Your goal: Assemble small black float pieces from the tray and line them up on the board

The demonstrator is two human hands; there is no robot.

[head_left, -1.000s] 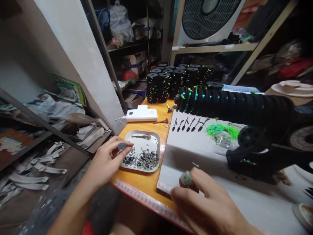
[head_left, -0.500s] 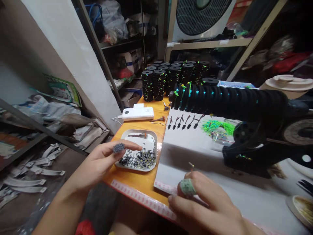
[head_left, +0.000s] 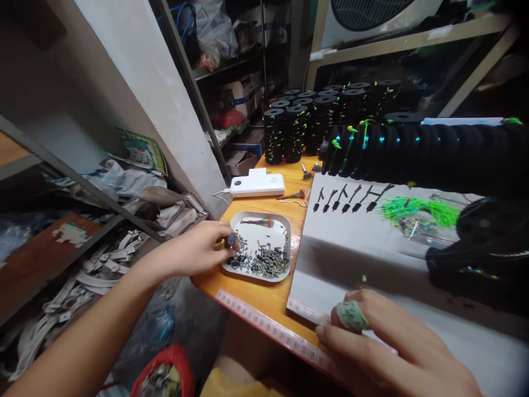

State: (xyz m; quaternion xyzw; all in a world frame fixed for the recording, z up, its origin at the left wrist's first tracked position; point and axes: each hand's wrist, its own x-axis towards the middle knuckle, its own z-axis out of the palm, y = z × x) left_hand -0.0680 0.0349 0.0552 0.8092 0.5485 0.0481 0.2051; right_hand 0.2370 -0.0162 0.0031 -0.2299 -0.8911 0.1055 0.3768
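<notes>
My left hand (head_left: 209, 248) reaches over the left side of a white tray (head_left: 288, 231). Its fingertips are bent down together among small dark and grey parts, and what they pinch is too small to make out. A grey patterned wrap (head_left: 232, 239) covers one finger. The tray holds many loose bits, some yellow-tipped, and an orange-ended bundle of thin strands (head_left: 258, 222). At the lower right, my right hand (head_left: 397, 336) is closed near the white board's front edge. A green wrap (head_left: 351, 315) is round one finger. A small thin piece with a pale tip (head_left: 363, 279) sticks up from this grip.
A black ribbed roller (head_left: 430, 154) on a dark machine overhangs the white board (head_left: 330, 226). Short dark leads (head_left: 347, 199) and green strands (head_left: 417, 214) lie there. Black spools (head_left: 285, 135) stand behind a white power bank (head_left: 257, 184). A red-rimmed bin (head_left: 185, 369) sits below.
My left hand has drawn its outstretched finger in and lowered its fingertips to the parts at the tray's left. The view has shifted; my right hand keeps its grip.
</notes>
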